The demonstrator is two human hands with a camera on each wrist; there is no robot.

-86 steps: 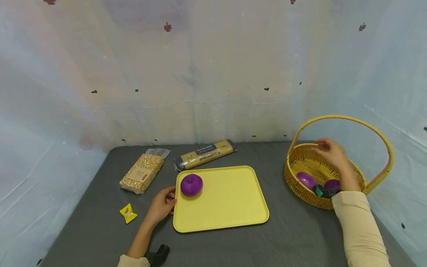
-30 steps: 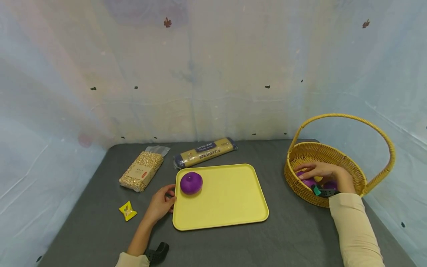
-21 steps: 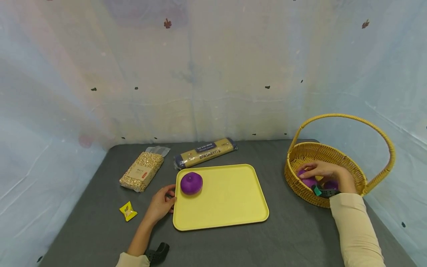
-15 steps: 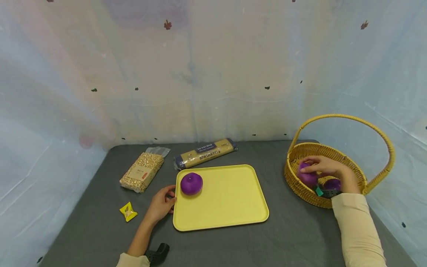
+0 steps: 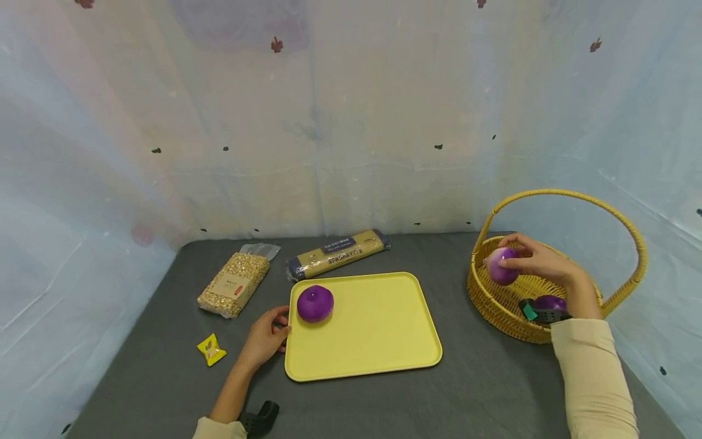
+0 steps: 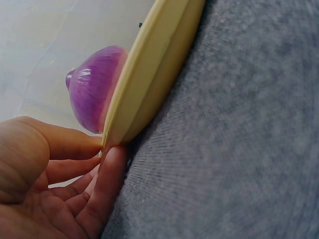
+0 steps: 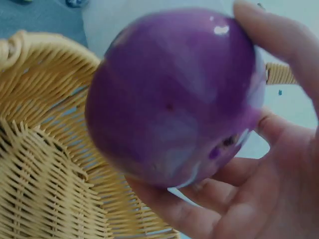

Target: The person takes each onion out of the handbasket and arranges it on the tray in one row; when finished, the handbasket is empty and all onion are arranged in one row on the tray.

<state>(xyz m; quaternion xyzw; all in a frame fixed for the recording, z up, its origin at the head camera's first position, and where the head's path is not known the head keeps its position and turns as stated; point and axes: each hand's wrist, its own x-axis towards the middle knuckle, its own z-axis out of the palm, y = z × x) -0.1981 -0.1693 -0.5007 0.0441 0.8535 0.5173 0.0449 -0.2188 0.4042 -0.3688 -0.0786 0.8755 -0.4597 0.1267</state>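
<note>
My left hand (image 5: 264, 336) pinches the left rim of a yellow tray (image 5: 378, 329), thumb above and fingers below, as the left wrist view shows. On the tray's upper left sits a purple onion (image 5: 315, 303), its pointed tip up. My right hand (image 5: 540, 259) grips another purple onion (image 5: 501, 268), thumb on one side and fingers round the other. It is held above the left part of a wicker basket (image 5: 493, 314). Down in the basket lies a further purple round thing (image 5: 550, 303), partly hidden by the black wrist strap.
The basket's tall handle (image 5: 570, 193) arches over the right forearm. Behind the tray lies a spaghetti pack (image 5: 340, 253). To the left are a clear bag of pale kernels (image 5: 234, 283) and a small yellow packet (image 5: 211, 349), on the dark grey table cloth (image 5: 384, 405).
My right hand reached down into the basket, took hold of an onion and lifted it toward the rim, turning its pale end left. The left hand and tray have stayed put.
</note>
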